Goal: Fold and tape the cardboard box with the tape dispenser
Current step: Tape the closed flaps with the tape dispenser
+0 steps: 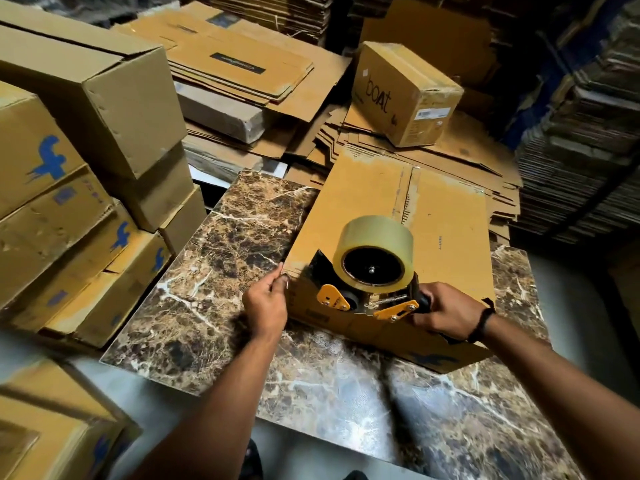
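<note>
Head view. I note the cardboard box (446, 216) lying on the brown marbled surface (207, 282), right of centre, its closed top facing up and a seam running from near to far along it. Its far end reaches past the far edge of the surface toward loose flattened cardboard (433, 157).

The left grip (265, 306) is at the near left corner of the box, with its fingers curled and pinching the edge there. The right grip (446, 311) is clamped round the black handle of the tape dispenser (367, 299). A dark wristband (481, 323) sits on that wrist.

The dispenser, yellow and black, rests against the near top edge of the box, with its clear tape roll (375, 251) standing above the top face.

Stacked boxes with blue marks (69, 188) stand to the left of the surface. A small box marked "boat" (405, 95) sits tilted on flat cardboard at the far right
</note>
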`<state>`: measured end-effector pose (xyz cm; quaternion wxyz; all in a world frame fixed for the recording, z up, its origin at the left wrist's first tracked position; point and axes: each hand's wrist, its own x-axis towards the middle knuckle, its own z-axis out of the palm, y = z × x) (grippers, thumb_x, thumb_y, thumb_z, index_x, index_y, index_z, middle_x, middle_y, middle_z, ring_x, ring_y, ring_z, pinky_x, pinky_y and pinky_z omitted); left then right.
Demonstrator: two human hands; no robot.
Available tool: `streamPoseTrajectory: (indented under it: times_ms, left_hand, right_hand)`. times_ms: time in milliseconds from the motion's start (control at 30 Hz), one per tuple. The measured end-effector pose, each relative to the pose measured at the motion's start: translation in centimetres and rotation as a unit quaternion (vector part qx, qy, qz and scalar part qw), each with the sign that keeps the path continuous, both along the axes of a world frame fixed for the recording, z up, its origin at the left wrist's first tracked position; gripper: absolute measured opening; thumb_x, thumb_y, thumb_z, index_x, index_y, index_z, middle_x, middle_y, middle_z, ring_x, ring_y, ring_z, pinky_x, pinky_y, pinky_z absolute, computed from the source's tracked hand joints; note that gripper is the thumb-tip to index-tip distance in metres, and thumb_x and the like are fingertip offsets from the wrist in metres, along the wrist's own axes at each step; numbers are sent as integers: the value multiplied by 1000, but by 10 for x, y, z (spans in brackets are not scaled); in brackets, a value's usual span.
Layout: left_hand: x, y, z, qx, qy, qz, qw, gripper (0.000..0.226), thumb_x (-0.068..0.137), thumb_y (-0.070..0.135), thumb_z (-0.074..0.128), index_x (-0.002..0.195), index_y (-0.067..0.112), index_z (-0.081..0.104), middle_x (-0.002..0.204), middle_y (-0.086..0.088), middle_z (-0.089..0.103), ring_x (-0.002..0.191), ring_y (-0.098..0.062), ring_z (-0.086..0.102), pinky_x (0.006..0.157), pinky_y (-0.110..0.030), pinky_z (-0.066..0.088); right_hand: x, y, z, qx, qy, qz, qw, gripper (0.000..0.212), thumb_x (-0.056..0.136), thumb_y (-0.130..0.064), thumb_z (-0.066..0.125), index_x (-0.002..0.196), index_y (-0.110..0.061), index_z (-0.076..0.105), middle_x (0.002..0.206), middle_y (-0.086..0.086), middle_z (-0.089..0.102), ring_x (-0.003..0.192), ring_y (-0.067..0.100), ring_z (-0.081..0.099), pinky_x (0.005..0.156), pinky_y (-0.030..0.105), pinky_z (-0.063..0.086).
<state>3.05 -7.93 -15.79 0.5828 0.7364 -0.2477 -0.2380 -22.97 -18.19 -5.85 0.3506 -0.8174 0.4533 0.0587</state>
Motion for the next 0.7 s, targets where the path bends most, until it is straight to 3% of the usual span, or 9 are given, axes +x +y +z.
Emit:
streamPoseTrajectory:
  times_ms: [133, 167, 267, 367, 400, 467, 567, 633, 700]
  left_hand:
    - [-8, 8, 0, 14, -54, 5, 998, 38, 88, 8, 59, 125, 15, 55, 122, -3, 62, 52, -18, 57, 41, -25, 47]
    - [-11, 13, -1, 27, -64, -5, 998, 40, 88, 10, 59, 128, 16, 53, 124, -2, 61, 55, -20, 59, 42, -28, 48]
    - [-14, 25, -10, 54, -14, -29, 998, 43, 86, 9, 61, 128, 16, 51, 122, -7, 62, 87, -27, 67, 70, -42, 56]
    - [-5, 29, -12, 44, 66, -38, 996, 56, 82, 6, 66, 132, 20, 45, 132, -7, 54, 115, -25, 57, 84, -27, 51]
    - [-2, 27, -10, 31, 66, -45, 996, 62, 81, 4, 66, 135, 21, 42, 137, -5, 49, 117, -22, 55, 84, -23, 50]
    - [2, 22, -5, 23, 46, -75, 996, 70, 80, 3, 67, 139, 26, 39, 143, -2, 41, 120, -25, 52, 88, -30, 51]
    - [-2, 18, -7, 1, 114, -108, 988, 72, 78, -1, 67, 138, 28, 40, 144, -4, 39, 128, -24, 43, 103, -39, 39]
    - [-6, 22, -10, 10, 131, -84, 988, 69, 78, 1, 68, 138, 20, 40, 141, -8, 44, 127, -26, 46, 101, -33, 40]
    - [-5, 27, -7, 35, 87, -63, 994, 69, 77, 6, 70, 138, 18, 39, 138, -7, 48, 118, -33, 54, 89, -33, 48]
  right_hand:
    - [3, 0, 0, -11, 11, -12, 1000, 17, 82, -15, 68, 85, -4, 55, 70, 8, 55, 57, 15, 48, 49, 22, 36]
    - [3, 0, 1, -8, 9, -16, 1000, 16, 82, -14, 68, 80, -6, 53, 67, 5, 53, 55, 14, 47, 48, 21, 35]
    - [2, -1, 2, -8, 8, -21, 1000, 20, 81, -13, 68, 74, -10, 49, 61, 3, 51, 50, 15, 48, 47, 25, 37]
    - [3, 0, 1, -14, 5, -15, 1000, 30, 80, -13, 68, 67, -14, 41, 56, 1, 45, 49, 17, 45, 49, 28, 33]
    - [3, 0, 2, -15, 5, -17, 1000, 34, 80, -13, 68, 65, -16, 38, 54, -1, 43, 47, 15, 43, 48, 27, 32]
    - [4, 0, 2, -9, 2, -20, 1000, 34, 80, -12, 68, 65, -16, 38, 54, -2, 42, 46, 13, 42, 47, 25, 32]
    - [4, -1, 4, -3, -2, -26, 1000, 30, 78, -12, 68, 68, -14, 40, 53, -1, 44, 42, 11, 43, 44, 23, 33]
    - [4, 0, 5, -1, -8, -30, 1000, 31, 79, -8, 67, 65, -14, 40, 51, -2, 44, 39, 7, 42, 42, 19, 32]
    - [5, 2, 7, -4, -13, -28, 1000, 36, 79, -6, 67, 61, -17, 38, 50, -5, 41, 39, 4, 39, 40, 13, 29]
